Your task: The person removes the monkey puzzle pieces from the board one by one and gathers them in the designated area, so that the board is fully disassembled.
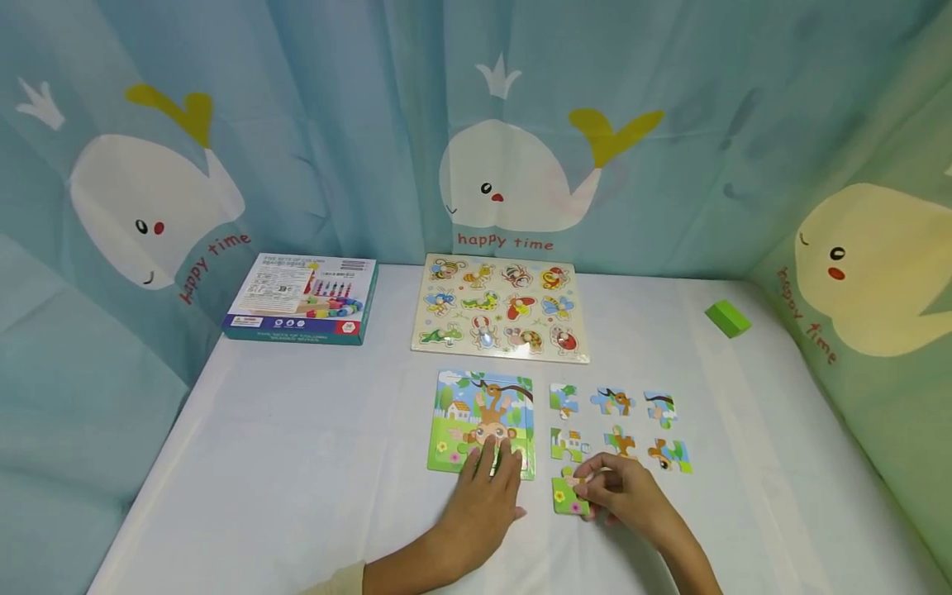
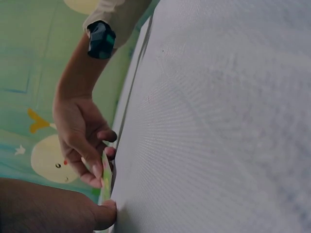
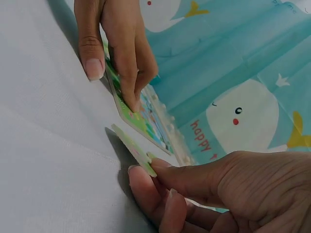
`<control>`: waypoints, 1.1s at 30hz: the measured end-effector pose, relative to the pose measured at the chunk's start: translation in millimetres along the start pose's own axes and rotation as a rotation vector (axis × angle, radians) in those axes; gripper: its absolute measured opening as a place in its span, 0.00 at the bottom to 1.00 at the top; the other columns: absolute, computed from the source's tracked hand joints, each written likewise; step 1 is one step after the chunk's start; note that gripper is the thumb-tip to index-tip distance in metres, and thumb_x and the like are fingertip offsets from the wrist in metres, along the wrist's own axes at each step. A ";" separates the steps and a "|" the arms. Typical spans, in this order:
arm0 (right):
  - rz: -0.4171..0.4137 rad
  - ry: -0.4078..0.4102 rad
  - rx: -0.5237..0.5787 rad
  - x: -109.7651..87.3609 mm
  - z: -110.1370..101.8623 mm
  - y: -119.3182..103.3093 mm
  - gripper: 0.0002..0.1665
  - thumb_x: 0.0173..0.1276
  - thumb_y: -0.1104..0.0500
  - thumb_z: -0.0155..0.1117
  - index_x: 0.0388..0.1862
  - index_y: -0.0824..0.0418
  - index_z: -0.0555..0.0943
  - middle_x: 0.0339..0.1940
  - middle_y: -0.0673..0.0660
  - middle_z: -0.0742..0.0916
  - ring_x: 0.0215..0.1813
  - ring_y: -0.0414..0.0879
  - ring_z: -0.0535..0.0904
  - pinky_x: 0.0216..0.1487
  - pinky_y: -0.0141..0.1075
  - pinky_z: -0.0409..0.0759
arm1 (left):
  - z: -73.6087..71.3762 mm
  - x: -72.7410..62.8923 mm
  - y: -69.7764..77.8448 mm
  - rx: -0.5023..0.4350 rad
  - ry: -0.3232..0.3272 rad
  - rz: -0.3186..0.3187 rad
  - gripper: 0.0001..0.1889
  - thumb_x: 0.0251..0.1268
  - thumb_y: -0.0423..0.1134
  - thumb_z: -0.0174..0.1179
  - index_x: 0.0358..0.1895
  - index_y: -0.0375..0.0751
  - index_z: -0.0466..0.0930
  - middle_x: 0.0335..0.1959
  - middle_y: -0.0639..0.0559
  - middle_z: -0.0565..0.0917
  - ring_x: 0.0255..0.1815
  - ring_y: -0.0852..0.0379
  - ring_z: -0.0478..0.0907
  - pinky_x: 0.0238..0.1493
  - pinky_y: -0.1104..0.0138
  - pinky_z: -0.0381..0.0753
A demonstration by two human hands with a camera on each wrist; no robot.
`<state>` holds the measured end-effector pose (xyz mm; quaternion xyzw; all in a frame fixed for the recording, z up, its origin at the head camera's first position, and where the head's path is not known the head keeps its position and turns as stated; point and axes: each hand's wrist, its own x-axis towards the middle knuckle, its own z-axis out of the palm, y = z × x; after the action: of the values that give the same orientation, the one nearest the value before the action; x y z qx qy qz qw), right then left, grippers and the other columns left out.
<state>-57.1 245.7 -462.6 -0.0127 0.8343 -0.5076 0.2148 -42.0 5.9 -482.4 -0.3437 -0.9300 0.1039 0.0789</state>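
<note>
My right hand (image 1: 628,496) pinches a green puzzle piece (image 1: 564,497) with flowers on it, thumb and fingers at its right edge. The right wrist view shows that piece (image 3: 132,145) tilted, one edge raised off the cloth. My left hand (image 1: 479,512) lies with extended fingers over the lower part of a square monkey puzzle board (image 1: 446,430), fingertips touching the picture and hiding some of it. Right of the board are several loose pieces in rows, among them a house piece (image 1: 567,445) and a branch piece (image 1: 660,408). My right fingers partly overlap a brown-and-green piece (image 1: 619,441).
Behind the monkey board lies a wooden insect peg puzzle (image 1: 500,307). A boxed bead set (image 1: 301,299) sits at the back left, a green block (image 1: 727,318) at the back right. White cloth (image 1: 297,438) covers the table; whale-print curtains (image 1: 357,165) enclose it.
</note>
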 end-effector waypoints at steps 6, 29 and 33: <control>-0.008 0.042 -0.084 -2.2 3.9 0.2 0.15 0.64 0.57 0.69 0.42 0.67 0.79 0.24 0.57 0.85 0.21 0.41 0.80 0.19 0.31 0.74 | -1.3 -0.4 -0.3 -0.009 -0.009 -0.008 0.34 0.71 0.63 0.46 0.69 0.41 0.69 0.68 0.42 0.68 0.71 0.43 0.67 0.66 0.56 0.73; 0.025 0.135 -0.264 -6.4 8.3 -7.2 0.09 0.64 0.59 0.69 0.37 0.60 0.78 0.16 0.52 0.81 0.16 0.41 0.73 0.18 0.33 0.73 | -1.1 -0.2 -0.3 -0.002 0.022 -0.014 0.34 0.70 0.63 0.48 0.69 0.41 0.69 0.67 0.43 0.70 0.70 0.44 0.68 0.65 0.57 0.73; 0.035 0.147 -0.277 -7.1 9.9 -8.0 0.11 0.63 0.57 0.70 0.36 0.60 0.78 0.17 0.51 0.81 0.17 0.41 0.74 0.19 0.33 0.74 | -0.6 -0.2 -0.6 0.005 0.038 -0.017 0.35 0.69 0.64 0.49 0.68 0.42 0.70 0.67 0.43 0.71 0.69 0.44 0.69 0.65 0.58 0.73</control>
<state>-48.6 235.2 -457.3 0.0098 0.9098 -0.3835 0.1581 -42.1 5.4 -481.6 -0.3375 -0.9309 0.0989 0.0983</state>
